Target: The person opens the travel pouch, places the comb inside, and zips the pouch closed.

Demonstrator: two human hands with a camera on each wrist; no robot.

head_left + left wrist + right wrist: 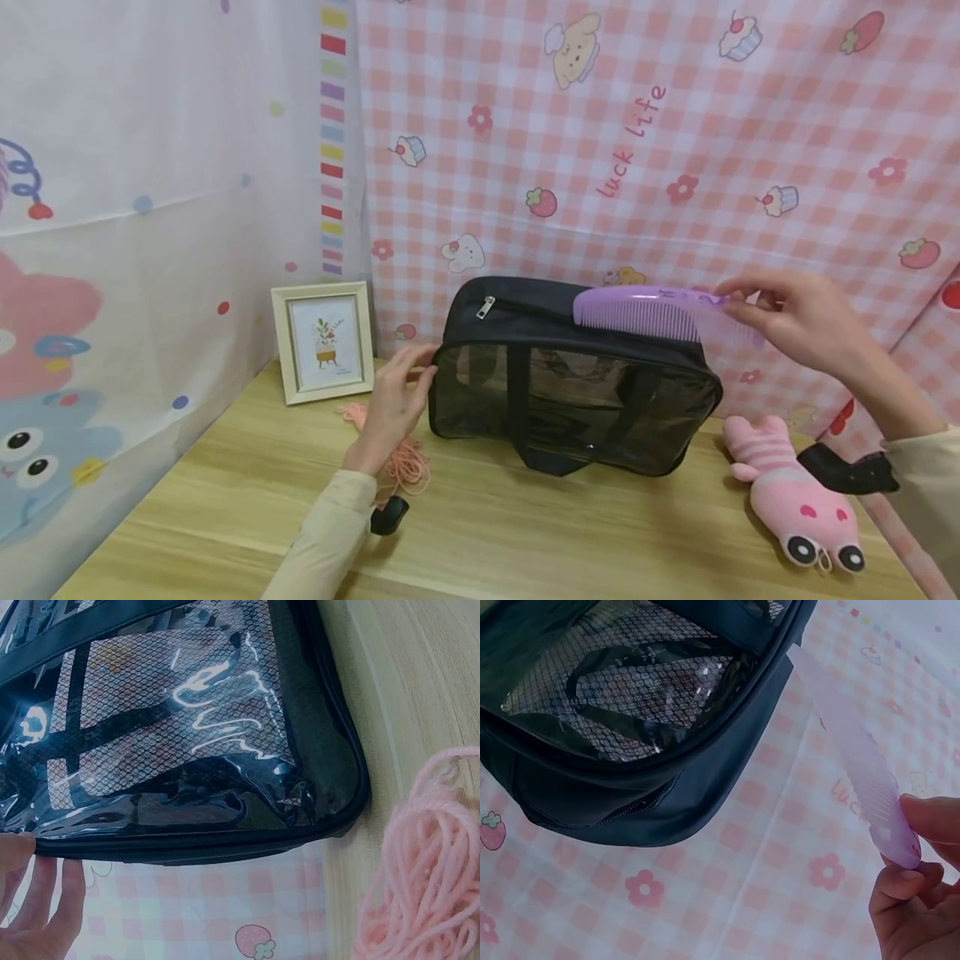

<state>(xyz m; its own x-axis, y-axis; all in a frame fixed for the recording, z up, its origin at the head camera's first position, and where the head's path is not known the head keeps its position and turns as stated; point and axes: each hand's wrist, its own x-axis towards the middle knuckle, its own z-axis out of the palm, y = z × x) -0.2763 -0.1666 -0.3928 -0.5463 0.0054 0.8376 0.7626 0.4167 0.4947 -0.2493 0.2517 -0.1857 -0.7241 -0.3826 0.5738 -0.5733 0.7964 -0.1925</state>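
A black bag (pixel 577 408) with see-through front and dark handles stands upright on the wooden table. My left hand (pixel 393 400) pinches its left side edge; in the left wrist view the thumb is on the front and the fingers (pixel 69 896) are behind the rim. A purple comb (pixel 637 307) is held by one end between thumb and fingers of my right hand (pixel 798 321). Its teeth point down, over the right part of the bag's top. In the right wrist view the comb (pixel 855 757) appears beside the bag. A zipper pull (pixel 486 307) lies at the top's left end.
A cream picture frame (pixel 327 342) stands at the back left. Pink yarn (pixel 405 467) lies beside the left wrist. A pink plush toy (pixel 802 508) lies at the right, near the right forearm. Checked cloth (pixel 480 183) hangs close behind the bag.
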